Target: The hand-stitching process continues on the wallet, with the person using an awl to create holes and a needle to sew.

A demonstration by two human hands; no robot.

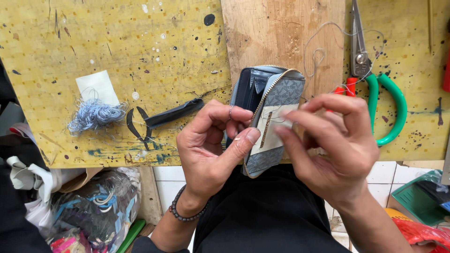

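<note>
Left hand (211, 150): fingers closed on the wallet (269, 117), thumb pressed to its front, over the lap at the tabletop (117, 47) edge. Right hand (337, 145): fingers pinched together on a thin thread at the wallet's face. Wallet: grey patterned, zip open, dark interior; contents cannot be told. Tabletop: scissors (375, 79), thread bundle (96, 115), black strip (173, 113). Floor left: bag (93, 211) of scraps.

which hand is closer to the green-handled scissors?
Right. The right hand is just left of the green-handled scissors, fingertips close to their handles. The left hand is farther left, beyond the zip wallet it grips.
</note>
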